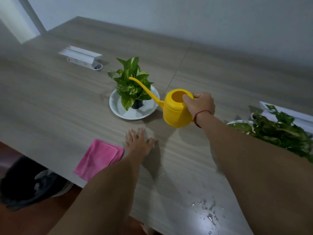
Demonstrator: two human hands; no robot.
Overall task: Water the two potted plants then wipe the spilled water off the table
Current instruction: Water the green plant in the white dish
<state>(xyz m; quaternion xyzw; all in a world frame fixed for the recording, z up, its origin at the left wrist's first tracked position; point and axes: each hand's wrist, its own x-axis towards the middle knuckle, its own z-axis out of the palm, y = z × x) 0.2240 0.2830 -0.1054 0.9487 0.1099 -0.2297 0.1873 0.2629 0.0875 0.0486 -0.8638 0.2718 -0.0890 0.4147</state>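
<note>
**Watering can held over the first potted plant**

The right hand (199, 104) grips the yellow watering can (176, 111) by its rear handle, spout over the left plant (132, 85) in its white saucer (115, 106). The can is probably light, rigid plastic, slippery when wet. The left hand (138, 141) lies flat and spread on the wood-grain table (50, 99), holding nothing, just beside the soft pink cloth (98, 158). Spilled water (210, 212) beads at the near edge; a second plant (277, 129) stands right, against a plain wall.

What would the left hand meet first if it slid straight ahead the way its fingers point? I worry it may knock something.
Probably the white saucer under the near potted plant; the left hand lies flat, with bare table between. Depth is uncertain.
</note>
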